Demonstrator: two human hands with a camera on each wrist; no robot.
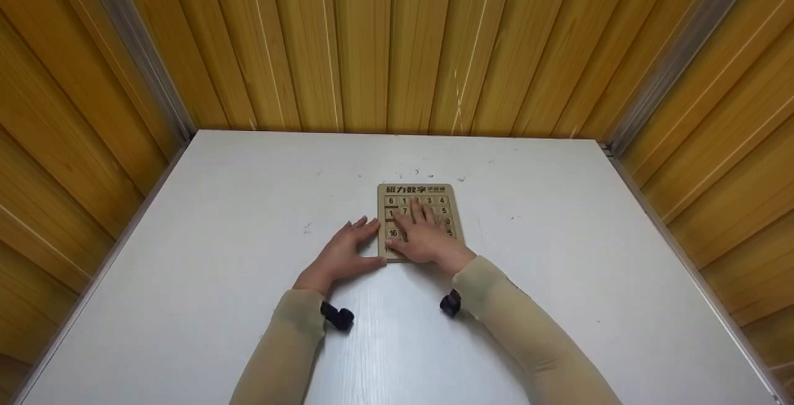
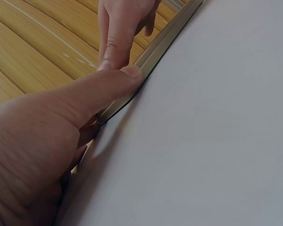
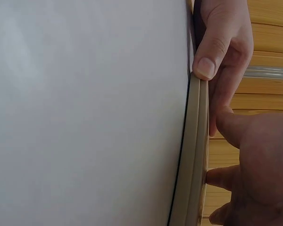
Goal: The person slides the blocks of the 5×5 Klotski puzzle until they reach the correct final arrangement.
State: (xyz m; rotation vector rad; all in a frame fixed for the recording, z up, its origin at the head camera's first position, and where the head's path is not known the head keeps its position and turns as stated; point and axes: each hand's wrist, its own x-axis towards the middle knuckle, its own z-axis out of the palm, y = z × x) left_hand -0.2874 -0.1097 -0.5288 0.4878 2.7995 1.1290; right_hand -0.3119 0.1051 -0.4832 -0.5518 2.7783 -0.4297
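A tan number sliding puzzle [image 1: 406,189] lies flat on the table, dark Chinese lettering along its far edge and rows of square numbered tiles [image 1: 391,201] below. Dark gaps show above and below one tile in the left column. My left hand [image 1: 344,250] is at its left side, fingertips at the left edge and the extended thumb against the near left corner. Over the tiles spreads my right hand [image 1: 428,240], palm down, fingertips touching the face and covering many numbers. Both wrist views show the puzzle's side edge [image 3: 193,122] low against the table.
The white table [image 1: 186,237] extends around the puzzle, with small dark marks [image 1: 431,175] beyond its far edge. Wood-patterned walls [image 1: 360,45] enclose the back and both sides, with grey metal strips in the corners. A black wrist camera [image 1: 338,317] sits at the left sleeve cuff.
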